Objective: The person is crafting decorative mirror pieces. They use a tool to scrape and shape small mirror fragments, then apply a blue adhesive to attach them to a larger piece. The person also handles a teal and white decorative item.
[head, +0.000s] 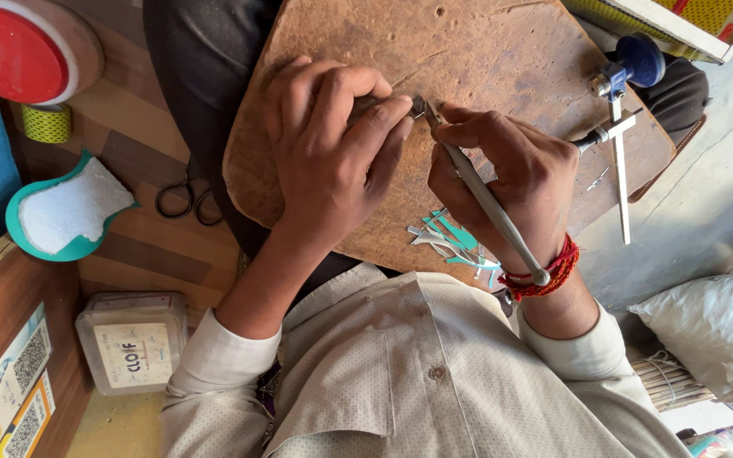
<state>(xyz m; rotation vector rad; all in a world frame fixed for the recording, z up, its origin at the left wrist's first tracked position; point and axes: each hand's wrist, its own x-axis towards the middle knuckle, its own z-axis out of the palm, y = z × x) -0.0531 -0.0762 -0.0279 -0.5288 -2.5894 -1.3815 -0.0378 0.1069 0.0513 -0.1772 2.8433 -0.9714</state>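
My left hand [332,153] is closed over a worn brown wooden board [485,51] on my lap. It pinches a small grey piece [416,105] between thumb and fingers. My right hand [511,178], with a red thread band at the wrist, grips a slim grey metal tool [485,199] like a pen. The tool's tip meets the small piece right beside my left fingertips. Several teal and silvery offcuts [456,239] lie on the board just below my right hand.
A blue-handled metal frame tool [625,85] rests at the board's right edge. Black scissors [187,202], a teal-edged white foam shape [69,212], a yellow-green tape roll [46,123], a red round lid [14,51] and a clear plastic box [133,339] lie left. A white sack [714,331] sits right.
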